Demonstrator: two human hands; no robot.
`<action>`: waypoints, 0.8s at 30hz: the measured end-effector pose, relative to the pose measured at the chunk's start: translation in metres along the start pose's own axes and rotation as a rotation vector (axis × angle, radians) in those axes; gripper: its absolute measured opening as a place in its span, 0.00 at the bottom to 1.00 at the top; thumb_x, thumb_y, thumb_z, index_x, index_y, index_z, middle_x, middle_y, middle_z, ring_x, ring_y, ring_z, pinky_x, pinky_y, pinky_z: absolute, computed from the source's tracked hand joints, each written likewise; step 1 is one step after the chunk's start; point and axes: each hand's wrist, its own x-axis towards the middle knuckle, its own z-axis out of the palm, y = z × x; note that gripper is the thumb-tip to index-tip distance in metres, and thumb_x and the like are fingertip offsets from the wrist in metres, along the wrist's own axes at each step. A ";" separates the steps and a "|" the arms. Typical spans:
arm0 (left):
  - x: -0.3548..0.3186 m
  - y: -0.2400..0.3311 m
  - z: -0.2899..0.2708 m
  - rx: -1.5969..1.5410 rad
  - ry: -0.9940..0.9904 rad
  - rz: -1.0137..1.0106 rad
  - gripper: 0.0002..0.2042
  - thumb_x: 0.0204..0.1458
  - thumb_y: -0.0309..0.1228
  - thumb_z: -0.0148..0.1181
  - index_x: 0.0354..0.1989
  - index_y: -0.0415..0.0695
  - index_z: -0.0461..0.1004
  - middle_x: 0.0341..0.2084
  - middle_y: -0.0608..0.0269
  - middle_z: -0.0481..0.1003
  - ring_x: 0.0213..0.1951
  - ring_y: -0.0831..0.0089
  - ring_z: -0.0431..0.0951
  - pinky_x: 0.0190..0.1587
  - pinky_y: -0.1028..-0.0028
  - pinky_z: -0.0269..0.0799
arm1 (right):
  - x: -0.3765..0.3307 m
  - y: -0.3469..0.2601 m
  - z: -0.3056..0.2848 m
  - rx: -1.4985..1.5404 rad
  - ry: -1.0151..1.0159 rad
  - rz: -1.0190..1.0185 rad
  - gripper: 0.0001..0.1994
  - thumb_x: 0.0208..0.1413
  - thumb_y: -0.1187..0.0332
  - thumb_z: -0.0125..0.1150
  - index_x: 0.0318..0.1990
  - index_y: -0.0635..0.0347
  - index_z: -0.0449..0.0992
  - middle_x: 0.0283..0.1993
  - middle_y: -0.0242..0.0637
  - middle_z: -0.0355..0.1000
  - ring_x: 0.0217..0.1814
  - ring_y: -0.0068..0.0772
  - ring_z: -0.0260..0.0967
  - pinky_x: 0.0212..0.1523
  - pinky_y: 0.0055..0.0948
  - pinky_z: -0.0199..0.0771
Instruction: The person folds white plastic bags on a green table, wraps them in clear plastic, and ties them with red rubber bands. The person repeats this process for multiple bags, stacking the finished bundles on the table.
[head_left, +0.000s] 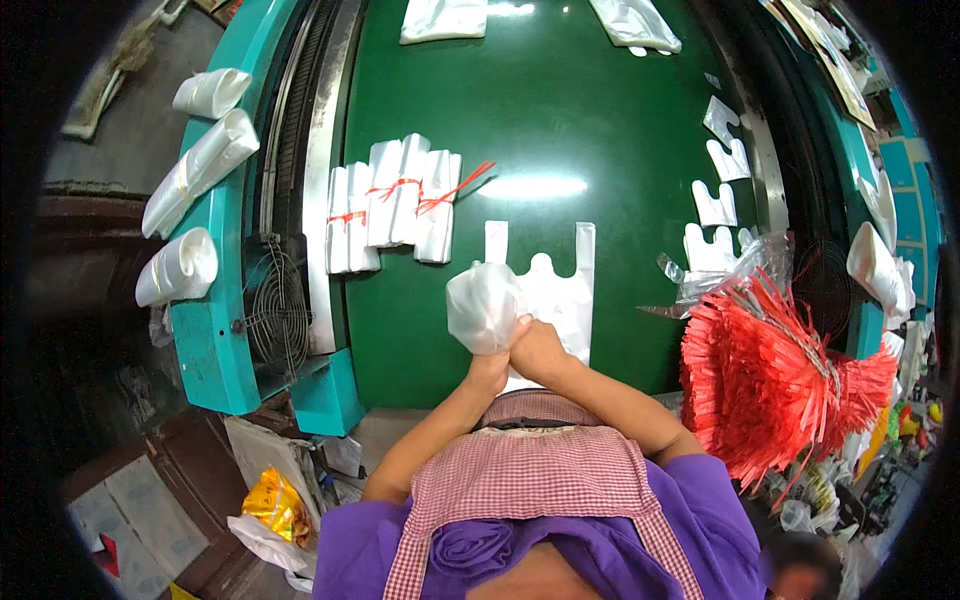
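Note:
Close to my body, both hands meet at the gathered lower end of a puffed, see-through plastic bag (483, 305). My left hand (488, 373), closed on the bag, is mostly hidden beneath it. Fingers wrapped round the same neck, my right hand (540, 352) presses against the left, thumb on top. Under and beside the bag lies a white plastic vest bag (562, 305), flat, its two handles pointing away from me. To the left are rolled bundles of white bags (398, 195) tied with red strips.
The green tabletop (520, 110) runs between metal rails. Bag stacks (443, 20) lie at the far end; white offcuts (714, 205) line the right side. A big bunch of red plastic strips (755, 375) hangs at the right. Rolled bags (178, 268) sit on the teal frame (215, 345) at left.

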 end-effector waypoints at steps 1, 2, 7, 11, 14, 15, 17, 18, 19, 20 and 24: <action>0.003 0.004 0.000 -0.055 0.058 -0.085 0.19 0.50 0.28 0.62 0.50 0.39 0.68 0.42 0.58 0.73 0.47 0.66 0.72 0.55 0.67 0.64 | -0.003 -0.004 0.002 -0.068 -0.112 -0.005 0.09 0.46 0.69 0.51 0.29 0.67 0.72 0.23 0.48 0.72 0.22 0.50 0.71 0.22 0.45 0.70; 0.004 0.008 -0.001 -0.112 0.117 -0.166 0.17 0.51 0.28 0.61 0.49 0.39 0.68 0.40 0.57 0.75 0.45 0.66 0.74 0.54 0.67 0.65 | -0.009 -0.011 0.009 -0.080 -0.055 0.018 0.10 0.45 0.70 0.50 0.32 0.70 0.70 0.20 0.47 0.71 0.20 0.49 0.70 0.19 0.44 0.68; 0.018 0.031 -0.032 -0.244 0.153 -0.065 0.05 0.59 0.31 0.48 0.39 0.44 0.67 0.16 0.75 0.55 0.17 0.85 0.55 0.25 0.78 0.61 | -0.023 -0.025 0.002 0.112 -0.169 -0.011 0.11 0.54 0.69 0.50 0.38 0.70 0.67 0.23 0.49 0.72 0.23 0.52 0.70 0.23 0.44 0.70; 0.021 0.020 -0.061 -0.022 -0.088 0.260 0.13 0.58 0.30 0.47 0.51 0.45 0.64 0.31 0.69 0.67 0.31 0.80 0.68 0.35 0.76 0.67 | -0.024 0.003 -0.018 0.555 -0.129 0.044 0.29 0.59 0.52 0.49 0.59 0.66 0.60 0.52 0.50 0.68 0.53 0.46 0.66 0.54 0.38 0.64; 0.029 -0.021 -0.073 0.783 -0.307 0.572 0.24 0.56 0.31 0.51 0.61 0.43 0.55 0.51 0.63 0.65 0.55 0.73 0.64 0.55 0.72 0.66 | 0.002 0.020 -0.035 1.658 0.001 0.319 0.35 0.57 0.44 0.49 0.64 0.59 0.55 0.60 0.43 0.61 0.59 0.36 0.61 0.59 0.36 0.59; 0.019 -0.042 -0.065 0.613 -0.339 0.484 0.25 0.56 0.32 0.51 0.61 0.43 0.55 0.51 0.63 0.65 0.54 0.72 0.65 0.55 0.73 0.66 | 0.007 0.011 -0.051 1.736 -0.084 0.231 0.34 0.57 0.45 0.50 0.63 0.59 0.56 0.57 0.43 0.63 0.57 0.34 0.62 0.57 0.34 0.61; 0.002 -0.067 -0.061 0.349 -0.426 0.290 0.24 0.57 0.35 0.50 0.61 0.43 0.55 0.50 0.62 0.65 0.53 0.72 0.67 0.55 0.73 0.67 | 0.008 0.007 -0.059 1.665 -0.133 0.124 0.32 0.56 0.47 0.53 0.62 0.59 0.57 0.52 0.41 0.66 0.53 0.31 0.64 0.53 0.30 0.64; 0.000 -0.073 -0.065 0.251 -0.480 0.183 0.23 0.58 0.35 0.48 0.60 0.43 0.55 0.49 0.62 0.65 0.52 0.72 0.67 0.54 0.73 0.68 | 0.004 0.009 -0.055 1.518 -0.097 0.112 0.32 0.55 0.49 0.55 0.61 0.58 0.58 0.50 0.39 0.67 0.51 0.29 0.65 0.51 0.29 0.65; -0.003 -0.080 -0.069 0.148 -0.524 0.077 0.22 0.59 0.36 0.47 0.59 0.43 0.56 0.49 0.63 0.65 0.51 0.72 0.68 0.53 0.73 0.68 | 0.000 0.009 -0.053 1.369 -0.071 0.102 0.31 0.55 0.50 0.57 0.61 0.58 0.59 0.48 0.38 0.68 0.48 0.28 0.66 0.50 0.28 0.66; -0.004 -0.086 -0.073 0.043 -0.567 -0.028 0.21 0.59 0.37 0.46 0.59 0.43 0.56 0.48 0.63 0.65 0.51 0.72 0.68 0.52 0.73 0.69 | -0.003 0.007 -0.050 1.274 -0.046 0.120 0.31 0.54 0.52 0.58 0.60 0.58 0.59 0.46 0.37 0.68 0.47 0.26 0.65 0.48 0.27 0.66; -0.015 -0.091 -0.075 0.019 -0.595 -0.171 0.20 0.58 0.37 0.48 0.56 0.42 0.58 0.46 0.63 0.66 0.49 0.72 0.69 0.51 0.73 0.69 | -0.011 -0.009 -0.044 1.163 0.004 0.229 0.19 0.54 0.60 0.60 0.49 0.60 0.67 0.36 0.31 0.69 0.35 0.20 0.65 0.37 0.22 0.68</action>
